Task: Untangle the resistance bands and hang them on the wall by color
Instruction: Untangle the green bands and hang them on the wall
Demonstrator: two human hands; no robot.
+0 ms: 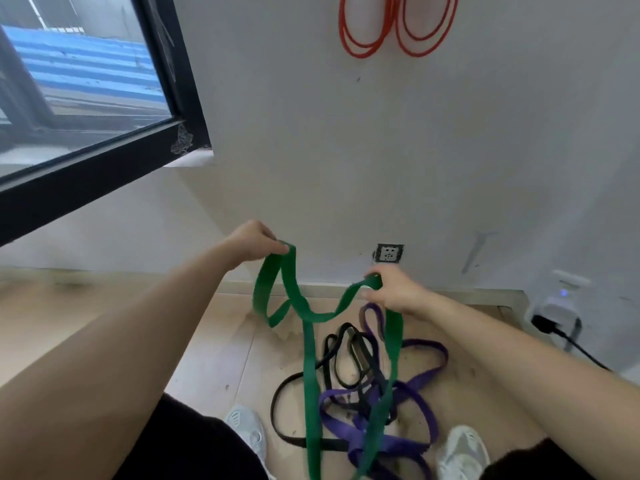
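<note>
Red bands hang on the wall: that colour is done. Left hand and right hand each pinch the green band, lifted clear. Purple bands and black bands lie tangled on the floor, unsorted.

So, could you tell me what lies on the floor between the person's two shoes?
A tangle of purple bands and black bands lies there, with the green band hanging across it, as the head view shows.
</note>
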